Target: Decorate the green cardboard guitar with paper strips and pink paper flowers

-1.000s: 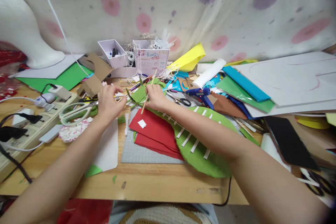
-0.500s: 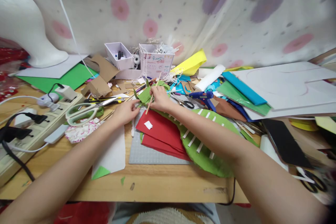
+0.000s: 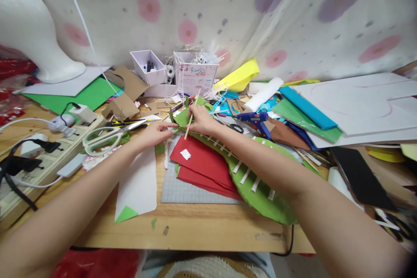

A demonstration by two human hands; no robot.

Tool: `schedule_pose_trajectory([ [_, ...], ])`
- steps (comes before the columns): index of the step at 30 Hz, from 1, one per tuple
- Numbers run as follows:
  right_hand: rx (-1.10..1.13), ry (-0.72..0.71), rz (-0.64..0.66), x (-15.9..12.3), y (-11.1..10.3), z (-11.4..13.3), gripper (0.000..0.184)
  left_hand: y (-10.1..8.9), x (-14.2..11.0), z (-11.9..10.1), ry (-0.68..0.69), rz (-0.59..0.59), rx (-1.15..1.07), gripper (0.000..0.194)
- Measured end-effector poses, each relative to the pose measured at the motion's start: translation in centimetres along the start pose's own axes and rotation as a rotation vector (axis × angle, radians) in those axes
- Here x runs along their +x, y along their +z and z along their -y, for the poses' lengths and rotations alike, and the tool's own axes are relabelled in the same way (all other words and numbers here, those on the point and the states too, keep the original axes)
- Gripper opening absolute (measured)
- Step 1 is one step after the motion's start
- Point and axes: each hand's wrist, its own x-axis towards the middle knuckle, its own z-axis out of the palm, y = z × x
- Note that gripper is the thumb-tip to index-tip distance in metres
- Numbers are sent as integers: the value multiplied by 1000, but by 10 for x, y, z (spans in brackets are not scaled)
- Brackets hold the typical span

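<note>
My right hand is closed round a thin wooden stick, which slants up past its fingers. Green crepe paper lies bunched under and beside those fingertips. My left hand has its index finger stretched out to the edge of that green paper; its other fingers are partly curled, and nothing shows between them. A large green leaf shape with white strips across it runs beneath my right forearm, which hides part of it. Red paper sheets with a small white scrap lie below my hands on a grey cutting mat.
Scissors and a power strip are on the left. Behind my hands stand white boxes. A blue glue gun, a blue roll and a black phone lie to the right. White paper is under my left arm.
My left hand has loosened and drawn back slightly from the green paper, its index finger now straightened. The right hand still holds the stick. The view has shifted a little.
</note>
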Motion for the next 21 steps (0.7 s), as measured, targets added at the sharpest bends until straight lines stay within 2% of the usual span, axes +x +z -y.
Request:
schedule_pose_trajectory([
  [3, 52, -53, 24, -3, -2, -6, 37, 2, -3, -2, 28, -50, 120, 53],
  [6, 63, -47, 23, -6, -1, -8, 32, 11, -6, -4, -4, -62, 171, 64],
  [10, 55, -41, 16, -7, 2, -9, 31, 23, -6, -12, -139, 73, -111, 81],
  [12, 50, -46, 18, -7, 3, -10, 31, 26, -3, -17, -172, 78, -260, 80],
  [14, 33, -60, 23, -7, 3, -10, 33, 26, 0, -19, -182, 45, -315, 76],
  [17, -12, -87, 32, -7, 4, -8, 36, 23, 3, -16, -174, 28, -235, 71],
  [21, -13, -75, 21, -6, 5, -3, 32, 20, 3, -6, -108, 38, -136, 68],
])
